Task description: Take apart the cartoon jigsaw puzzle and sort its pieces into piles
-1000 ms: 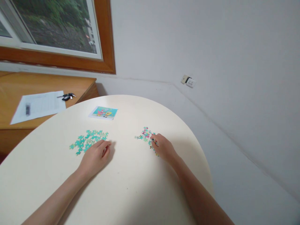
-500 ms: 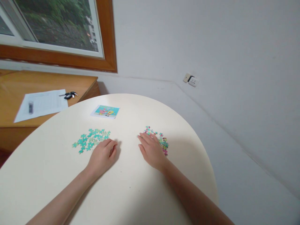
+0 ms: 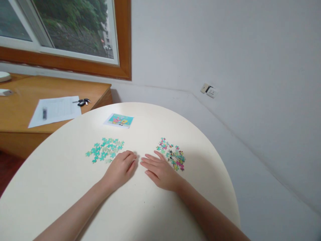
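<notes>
My left hand (image 3: pixel 122 167) rests low over the table, its fingers curled into a pinch; what they hold, if anything, is hidden. Just beyond it lies a spread of teal and pale green jigsaw pieces (image 3: pixel 104 150). My right hand (image 3: pixel 160 170) is open, its fingers stretched toward the left hand with a small gap between the two. Beside its back is a second pile of jigsaw pieces (image 3: pixel 177 157) in mixed pink, teal, yellow and dark colours. A picture card (image 3: pixel 120 120) with cartoon figures lies flat farther back.
The round white table (image 3: pixel 140 221) reaches close to the wall with a socket (image 3: pixel 212 92). At the left, a wooden desk (image 3: pixel 65 83) under the window carries a printed sheet (image 3: pixel 59 110) and keys (image 3: pixel 82 102).
My right hand has moved left and nearer to me, off the mixed pile and toward my left hand. My left hand has shifted slightly right of the teal pieces. The view has turned a little left.
</notes>
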Demonstrator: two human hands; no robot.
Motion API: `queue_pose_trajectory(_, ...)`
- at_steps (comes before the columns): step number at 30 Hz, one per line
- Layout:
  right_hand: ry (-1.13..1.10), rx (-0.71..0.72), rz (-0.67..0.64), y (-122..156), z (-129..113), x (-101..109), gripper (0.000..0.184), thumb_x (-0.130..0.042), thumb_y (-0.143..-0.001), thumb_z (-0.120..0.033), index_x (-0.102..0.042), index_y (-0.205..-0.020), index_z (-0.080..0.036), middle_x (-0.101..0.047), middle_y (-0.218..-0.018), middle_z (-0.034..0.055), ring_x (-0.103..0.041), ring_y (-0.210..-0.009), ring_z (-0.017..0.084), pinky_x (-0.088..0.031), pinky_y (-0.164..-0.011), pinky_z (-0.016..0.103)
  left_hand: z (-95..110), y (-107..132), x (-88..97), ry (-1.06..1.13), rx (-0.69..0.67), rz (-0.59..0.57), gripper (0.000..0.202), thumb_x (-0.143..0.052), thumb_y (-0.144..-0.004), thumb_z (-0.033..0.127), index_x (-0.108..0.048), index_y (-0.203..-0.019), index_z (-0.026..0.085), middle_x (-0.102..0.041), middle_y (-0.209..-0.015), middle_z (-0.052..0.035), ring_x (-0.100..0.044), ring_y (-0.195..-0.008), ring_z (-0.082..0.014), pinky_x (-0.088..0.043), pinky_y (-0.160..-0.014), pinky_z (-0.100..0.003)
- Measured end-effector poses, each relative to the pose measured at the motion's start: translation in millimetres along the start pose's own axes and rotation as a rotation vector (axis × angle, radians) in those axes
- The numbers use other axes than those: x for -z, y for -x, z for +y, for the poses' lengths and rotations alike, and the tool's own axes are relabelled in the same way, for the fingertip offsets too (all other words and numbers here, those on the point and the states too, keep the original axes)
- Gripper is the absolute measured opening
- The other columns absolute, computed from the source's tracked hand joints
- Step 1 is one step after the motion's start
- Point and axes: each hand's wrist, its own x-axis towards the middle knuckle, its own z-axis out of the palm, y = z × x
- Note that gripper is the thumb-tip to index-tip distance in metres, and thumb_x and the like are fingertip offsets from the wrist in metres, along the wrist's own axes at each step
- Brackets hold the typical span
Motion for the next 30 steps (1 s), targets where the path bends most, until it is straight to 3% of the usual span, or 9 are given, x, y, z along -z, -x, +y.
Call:
queue_pose_trajectory(4, 0.050, -0.163, 0.040, 0.3, 10.0, 1.2, 0.036, -0.032, -0.093, -0.024, -0.049, -0.125, -0.018, -0.052, -0.129, 0.0067, -0.039, -0.125, 0.017, -0.019, -0.108, 0.041, 0.5, -0.6, 0.5, -0.011, -0.007, 0.006, 0.022, -0.041, -0.086, 0.021, -0.062, -0.086, 0.014, -0.063, -0.087, -0.0088, -0.059, -0.083, -0.0193, -0.046, -0.075, -0.034)
queue_pose_trajectory(8, 0.138, -0.372, 0.042, 4.9, 25.1, -2.5, 0.040, -0.030, -0.094, -0.026, -0.045, -0.128, -0.013, -0.047, -0.132, 0.0122, -0.035, -0.128, 0.024, -0.012, -0.107, 0.050, 1.8, -0.3, 2.9, 0.028, -0.055, 0.002, 0.024, -0.041, -0.087, 0.019, -0.063, -0.095, 0.015, -0.065, -0.096, -0.0090, -0.058, -0.089, -0.0192, -0.044, -0.080, -0.036)
queue_pose_trajectory(12, 0.131, -0.309, -0.029, 8.0, 23.6, -3.9, 0.037, -0.032, -0.094, -0.026, -0.047, -0.126, -0.019, -0.051, -0.130, 0.0080, -0.035, -0.128, 0.023, -0.007, -0.107, 0.052, 7.5, 2.7, 2.2, 0.052, -0.159, -0.142, 0.036, -0.041, -0.083, 0.011, -0.056, -0.114, 0.019, -0.058, -0.119, -0.0069, -0.051, -0.108, -0.0201, -0.037, -0.095, -0.042)
queue_pose_trajectory(17, 0.088, -0.193, 0.003, 7.6, 17.8, -0.2, 0.034, -0.035, -0.093, -0.025, -0.049, -0.123, -0.021, -0.053, -0.128, 0.0046, -0.039, -0.124, 0.019, -0.009, -0.107, 0.045, 7.5, 7.2, -3.3, 0.012, -0.152, -0.259, 0.043, -0.040, -0.079, 0.006, -0.055, -0.116, 0.021, -0.055, -0.126, -0.0048, -0.047, -0.114, -0.0213, -0.028, -0.102, -0.049)
queue_pose_trajectory(23, 0.166, -0.414, 0.260, 12.7, 39.8, 6.8, 0.024, -0.039, -0.089, -0.018, -0.063, -0.091, -0.019, -0.068, -0.099, 0.0035, -0.057, -0.097, 0.015, -0.022, -0.098, 0.036, 3.1, 7.1, -3.8, 0.000, -0.121, -0.254, 0.039, -0.039, -0.081, 0.009, -0.057, -0.113, 0.019, -0.057, -0.123, -0.0065, -0.050, -0.112, -0.0204, -0.030, -0.102, -0.048)
queue_pose_trajectory(30, 0.239, -0.521, 0.193, 16.0, 47.3, 7.2, 0.023, -0.046, -0.087, -0.017, -0.064, -0.073, -0.017, -0.068, -0.084, 0.0035, -0.055, -0.084, 0.017, -0.030, -0.078, 0.031, 1.7, 7.8, -5.6, -0.011, -0.102, -0.222, 0.036, -0.038, -0.083, 0.010, -0.057, -0.113, 0.017, -0.058, -0.120, -0.0087, -0.053, -0.109, -0.0197, -0.032, -0.102, -0.047)
